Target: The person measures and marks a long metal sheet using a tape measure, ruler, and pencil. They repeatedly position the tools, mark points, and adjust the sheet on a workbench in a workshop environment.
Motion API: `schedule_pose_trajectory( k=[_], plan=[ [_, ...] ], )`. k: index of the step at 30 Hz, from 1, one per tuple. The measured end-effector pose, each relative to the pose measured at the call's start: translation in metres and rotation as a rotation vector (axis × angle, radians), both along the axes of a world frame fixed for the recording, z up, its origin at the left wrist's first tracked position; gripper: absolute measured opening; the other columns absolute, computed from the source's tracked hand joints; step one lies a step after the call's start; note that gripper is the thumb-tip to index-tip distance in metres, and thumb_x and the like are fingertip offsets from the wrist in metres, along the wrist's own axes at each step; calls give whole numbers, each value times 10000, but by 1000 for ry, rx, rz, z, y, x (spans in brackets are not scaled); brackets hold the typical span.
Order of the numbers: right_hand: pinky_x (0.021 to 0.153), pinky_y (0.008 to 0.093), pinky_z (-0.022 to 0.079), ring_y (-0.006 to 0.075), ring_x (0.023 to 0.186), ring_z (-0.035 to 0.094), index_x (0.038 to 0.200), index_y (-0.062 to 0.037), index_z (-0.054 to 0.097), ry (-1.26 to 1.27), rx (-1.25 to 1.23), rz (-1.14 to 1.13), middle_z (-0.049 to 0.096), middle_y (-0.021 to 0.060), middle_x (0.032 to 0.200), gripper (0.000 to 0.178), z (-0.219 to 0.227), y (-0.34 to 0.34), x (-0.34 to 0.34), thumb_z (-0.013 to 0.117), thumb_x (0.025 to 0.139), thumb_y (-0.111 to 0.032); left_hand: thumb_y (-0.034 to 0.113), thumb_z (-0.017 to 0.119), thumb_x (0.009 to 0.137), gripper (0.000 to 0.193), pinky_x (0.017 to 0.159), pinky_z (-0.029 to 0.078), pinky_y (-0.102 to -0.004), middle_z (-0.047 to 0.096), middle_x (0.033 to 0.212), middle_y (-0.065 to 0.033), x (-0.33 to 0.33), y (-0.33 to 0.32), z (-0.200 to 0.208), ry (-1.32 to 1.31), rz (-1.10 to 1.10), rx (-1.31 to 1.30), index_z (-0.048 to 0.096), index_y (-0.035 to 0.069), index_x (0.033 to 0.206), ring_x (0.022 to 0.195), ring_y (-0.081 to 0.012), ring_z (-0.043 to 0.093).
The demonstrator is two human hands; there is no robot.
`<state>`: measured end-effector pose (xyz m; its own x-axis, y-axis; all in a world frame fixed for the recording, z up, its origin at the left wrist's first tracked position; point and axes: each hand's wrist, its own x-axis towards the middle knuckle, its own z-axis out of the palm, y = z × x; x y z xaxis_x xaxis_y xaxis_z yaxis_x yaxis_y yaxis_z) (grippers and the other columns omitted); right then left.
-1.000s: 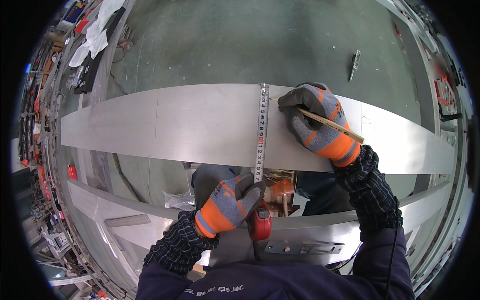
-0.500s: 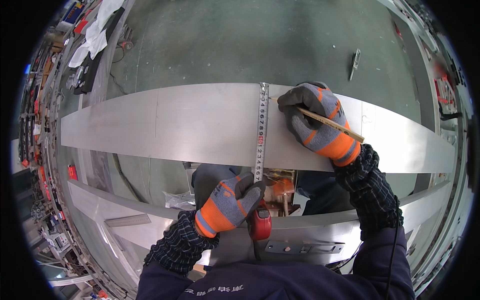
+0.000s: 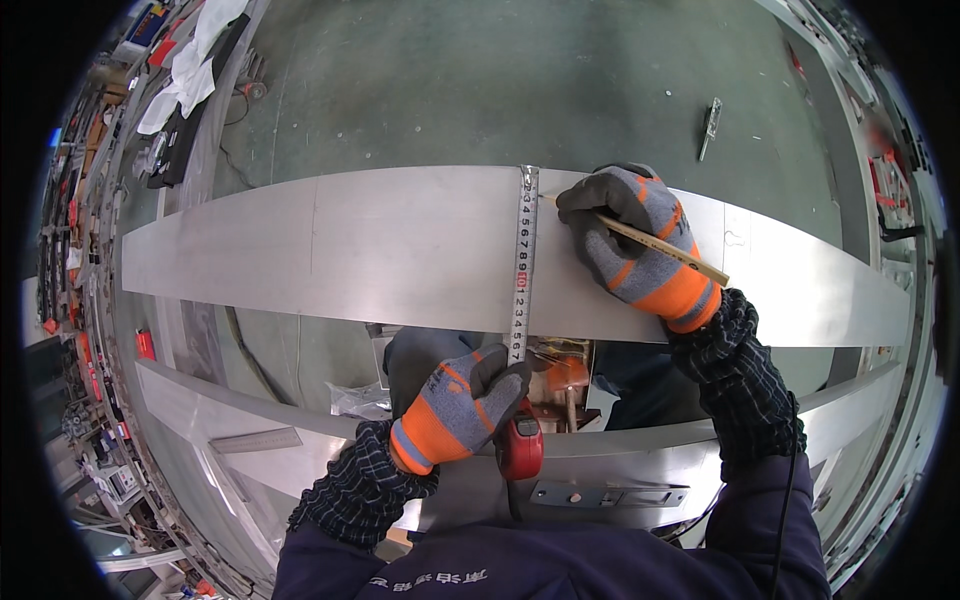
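A wide silver metal panel (image 3: pixel 420 250) lies crosswise in front of me. Across its width runs the pulled-out blade of a tape measure (image 3: pixel 519 450), hooked at the panel's far edge. My left hand (image 3: pixel 455 408), in a grey and orange glove, is closed round the tape's near end, just above its red case. In my gloved right hand (image 3: pixel 635 240) is a light wooden pencil (image 3: pixel 662 247), its tip by the blade near the panel's far edge. That hand rests on the panel, right of the tape. Thin lines cross the panel to either side.
Nearer to me is a second metal beam (image 3: pixel 400 440) with a slotted lock plate (image 3: pixel 610 496) and a steel ruler (image 3: pixel 256 441). Between the two pieces a box of tools (image 3: pixel 565 385) shows. A metal hinge-like piece (image 3: pixel 710 130) lies on the green floor. Cluttered shelves line the left.
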<state>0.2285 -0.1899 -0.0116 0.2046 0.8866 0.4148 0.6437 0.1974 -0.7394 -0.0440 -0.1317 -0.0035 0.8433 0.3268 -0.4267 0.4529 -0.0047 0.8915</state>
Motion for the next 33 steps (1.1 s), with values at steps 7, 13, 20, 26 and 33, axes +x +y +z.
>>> schedule_pose_trajectory(
  k=[7,13,20,26,33],
  plan=[
    [687,358,547,276,726,661,975,-39,657,53,-28,-39,680,115,855,154,0,-3,-1,690,825,-23,159,545,1012,228,710,525,-378,665,888,-157,0,4,0,-90,-115,167,665,-32,1043,786,-285,648],
    [670,345,545,252,729,659,973,-40,655,171,-12,-131,677,116,866,135,-3,-9,-2,671,840,-27,179,553,1018,234,711,512,-383,657,884,-162,-3,5,-6,-183,-186,355,664,-27,1032,788,-292,642],
    [663,317,541,206,733,653,956,-46,659,192,4,-178,676,96,866,96,-5,-10,-3,650,860,-41,88,647,924,210,680,546,-409,648,1038,-199,-4,5,-7,-119,-201,273,671,5,1116,852,-355,664],
    [634,311,533,192,695,649,945,-45,659,191,-8,-153,671,87,828,89,-2,-12,-3,646,857,-38,99,639,945,195,689,545,-396,657,1036,-193,-4,4,-8,-121,-168,224,679,5,1112,848,-346,669],
    [627,304,531,190,687,649,941,-38,655,203,-11,-150,670,87,825,81,-4,-12,-3,640,861,-33,116,617,977,224,716,544,-388,685,1020,-199,-1,3,-4,-20,-75,60,681,-8,1153,843,-342,677]
  ],
)
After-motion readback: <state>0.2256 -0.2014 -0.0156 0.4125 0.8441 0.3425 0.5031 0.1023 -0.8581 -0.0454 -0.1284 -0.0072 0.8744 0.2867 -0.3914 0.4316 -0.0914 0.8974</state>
